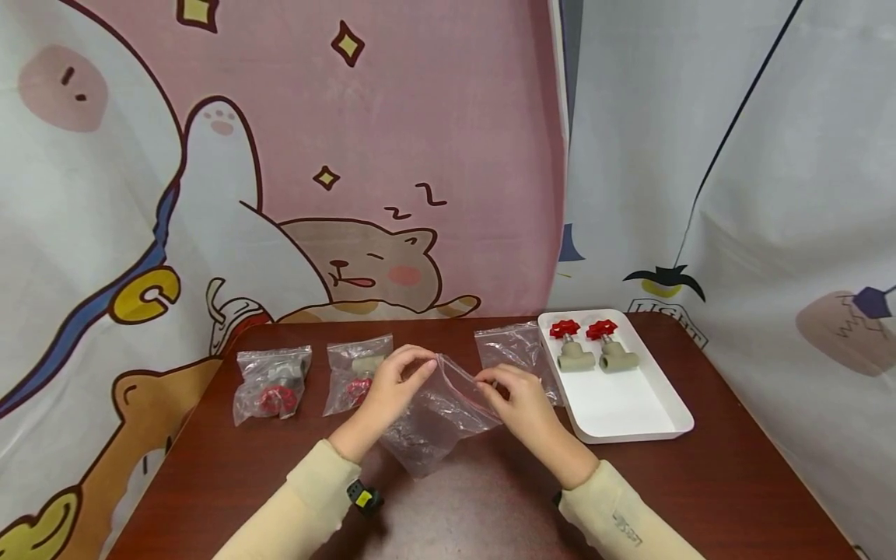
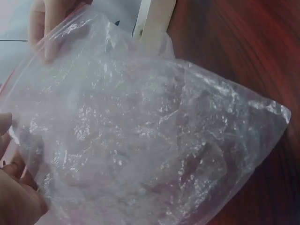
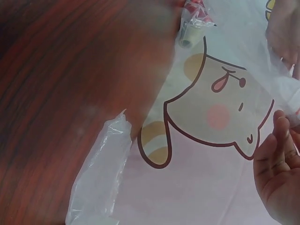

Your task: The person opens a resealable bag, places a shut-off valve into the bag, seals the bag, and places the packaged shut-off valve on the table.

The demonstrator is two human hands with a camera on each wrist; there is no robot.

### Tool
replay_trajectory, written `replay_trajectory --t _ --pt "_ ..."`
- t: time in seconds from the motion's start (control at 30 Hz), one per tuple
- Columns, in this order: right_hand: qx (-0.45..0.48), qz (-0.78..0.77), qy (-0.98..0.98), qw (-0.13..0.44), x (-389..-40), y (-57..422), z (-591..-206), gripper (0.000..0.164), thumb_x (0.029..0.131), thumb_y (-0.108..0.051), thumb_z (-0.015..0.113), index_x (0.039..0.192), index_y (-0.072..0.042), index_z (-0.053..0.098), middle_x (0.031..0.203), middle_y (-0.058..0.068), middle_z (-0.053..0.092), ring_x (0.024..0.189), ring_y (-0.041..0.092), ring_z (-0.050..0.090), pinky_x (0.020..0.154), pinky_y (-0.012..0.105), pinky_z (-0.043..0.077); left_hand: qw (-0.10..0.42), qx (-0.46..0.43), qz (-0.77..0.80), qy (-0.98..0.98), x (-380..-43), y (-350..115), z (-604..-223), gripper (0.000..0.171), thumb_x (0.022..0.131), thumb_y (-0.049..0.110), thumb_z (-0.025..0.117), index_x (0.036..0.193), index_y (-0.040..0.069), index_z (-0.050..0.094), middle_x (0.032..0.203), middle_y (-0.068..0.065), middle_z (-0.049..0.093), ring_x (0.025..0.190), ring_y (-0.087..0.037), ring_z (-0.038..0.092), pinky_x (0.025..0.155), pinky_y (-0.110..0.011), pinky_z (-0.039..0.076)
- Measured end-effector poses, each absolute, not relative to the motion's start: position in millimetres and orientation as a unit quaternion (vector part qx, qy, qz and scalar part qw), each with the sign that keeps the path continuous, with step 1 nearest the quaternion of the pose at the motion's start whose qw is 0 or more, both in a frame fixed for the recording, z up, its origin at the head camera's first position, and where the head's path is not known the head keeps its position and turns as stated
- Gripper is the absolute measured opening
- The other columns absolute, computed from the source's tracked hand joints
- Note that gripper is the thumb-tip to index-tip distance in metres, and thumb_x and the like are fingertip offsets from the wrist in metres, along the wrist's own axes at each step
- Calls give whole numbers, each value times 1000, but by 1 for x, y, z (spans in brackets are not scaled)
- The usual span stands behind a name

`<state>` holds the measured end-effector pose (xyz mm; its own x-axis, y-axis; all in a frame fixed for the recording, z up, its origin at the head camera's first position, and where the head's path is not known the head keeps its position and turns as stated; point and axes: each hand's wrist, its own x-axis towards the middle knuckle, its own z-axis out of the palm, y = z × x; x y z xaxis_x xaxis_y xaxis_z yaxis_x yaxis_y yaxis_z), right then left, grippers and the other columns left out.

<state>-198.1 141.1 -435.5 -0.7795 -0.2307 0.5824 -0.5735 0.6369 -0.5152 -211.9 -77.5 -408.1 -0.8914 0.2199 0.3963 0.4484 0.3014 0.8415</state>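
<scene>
A clear zip bag (image 1: 435,428) with a red line along its mouth is held above the table. My left hand (image 1: 392,389) pinches one corner of the mouth between thumb and fingers. At the other end of the mouth, my right hand (image 1: 521,397) pinches the edge. The bag hangs slack, its mouth line slanting down to the right; in the left wrist view the bag (image 2: 136,136) looks wrinkled, with nothing visible inside. Two beige valves with red handwheels, one left (image 1: 574,356) and one right (image 1: 617,355), lie in the white tray (image 1: 630,416).
Left of my hands lie two bagged valves, a greyish one (image 1: 273,386) and a beige one (image 1: 350,377), the latter partly behind my left hand. Another clear bag (image 1: 514,346) lies flat against the tray's left side. A printed cloth (image 1: 448,155) hangs behind the brown table (image 1: 455,513).
</scene>
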Motion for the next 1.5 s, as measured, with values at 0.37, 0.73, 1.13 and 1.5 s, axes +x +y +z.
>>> replay_trajectory --t 0.37,0.73,1.13,1.5 --pt "246 373 -841 305 -195 138 -425 17 80 -5 74 96 -9 69 92 -1 63 82 12 57 69 19 50 128 -200 -548 -802 -200 -71 -389 10 88 8 66 93 -1 69 87 -13 67 76 -10 56 67 -21 48" --pt "303 392 -822 283 -189 129 -418 16 81 2 70 94 -8 72 90 1 71 82 12 66 71 16 51 133 -231 -533 -803 -208 -67 -402 9 88 12 66 94 6 70 89 -7 68 75 -12 56 64 -23 49" --pt "315 401 -843 172 -189 133 -414 59 62 -16 88 115 -7 64 112 7 65 95 23 64 73 29 56 199 -337 -476 -788 -212 -68 -413 10 86 19 69 91 13 75 95 1 70 92 -11 66 81 -25 52" --pt "309 413 -839 175 -186 136 -410 38 70 -12 84 104 -8 69 92 2 68 79 14 64 63 25 54 186 -291 -529 -775 -207 -69 -415 10 85 12 69 93 8 74 94 -5 72 89 -12 67 75 -24 54"
